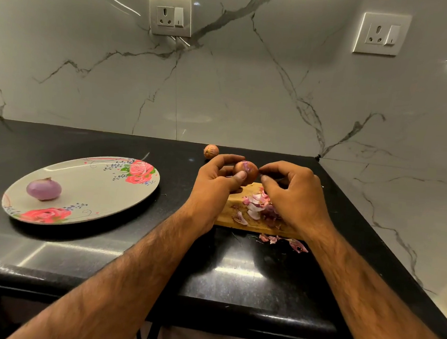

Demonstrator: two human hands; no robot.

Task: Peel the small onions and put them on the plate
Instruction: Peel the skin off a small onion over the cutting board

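Head view: both forearms reach in from the bottom edge and meet over the wooden board (229,218).
Left hand (216,179): fingers and thumb curl round the held onion (247,171), gripping it above the board's far end.
Right hand (292,193): fingers curled, thumb and forefinger drawn together at the held onion's right flank; whether a shred of skin is caught between them cannot be made out.
Held onion: mostly brown-skinned, with a purple patch bared at the top.
Around: an unpeeled onion (211,151) sits on the black counter (103,253) just behind the hands, near the marble wall (223,89).
Peels (258,207): a pink and white heap on the board under the right hand; more loose scraps (286,242) lie on the counter just in front of the board.
Plate (95,186): floral, well left of the board, carrying one peeled onion (44,188) near its left side.
Hidden: the hands and wrists cover much of the board, and its right end is out of sight behind the right wrist.
Wall: two sockets (170,16) (382,34) high up.
Edges: the counter's front lip runs beneath the forearms; the wall closes in along the right side past the right hand.
Open room: bare counter lies between plate and board.
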